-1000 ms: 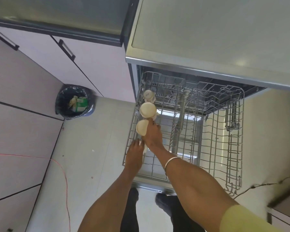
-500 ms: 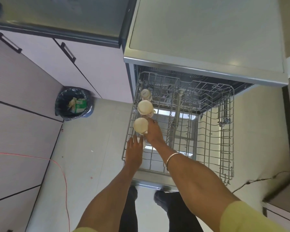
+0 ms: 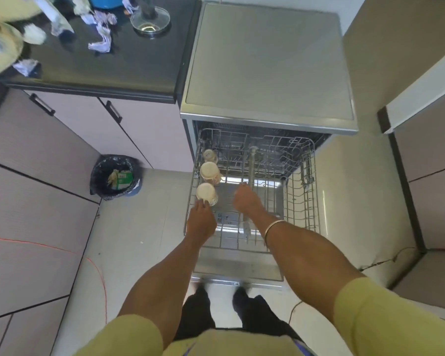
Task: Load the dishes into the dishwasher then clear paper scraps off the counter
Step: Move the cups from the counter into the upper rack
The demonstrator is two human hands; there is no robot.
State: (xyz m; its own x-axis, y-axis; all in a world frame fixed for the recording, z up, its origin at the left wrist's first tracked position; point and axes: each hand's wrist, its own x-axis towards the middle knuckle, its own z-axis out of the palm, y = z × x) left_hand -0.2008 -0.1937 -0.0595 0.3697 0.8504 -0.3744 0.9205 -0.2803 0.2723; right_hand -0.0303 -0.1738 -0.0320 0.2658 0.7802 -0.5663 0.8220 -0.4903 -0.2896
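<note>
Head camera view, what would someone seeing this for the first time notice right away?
A pulled-out grey wire dishwasher rack fills the middle, with three cream upturned cups lined along its left edge. The left hand touches the nearest cup, while the right hand hangs over the rack's centre. Up left, crumpled white paper scraps litter the glossy black counter.

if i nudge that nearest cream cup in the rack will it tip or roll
The nearest cup lies tilted on its side against the rack wires, so it could probably shift or roll slightly. It looks rigid and likely breakable. The left hand touches it.
</note>
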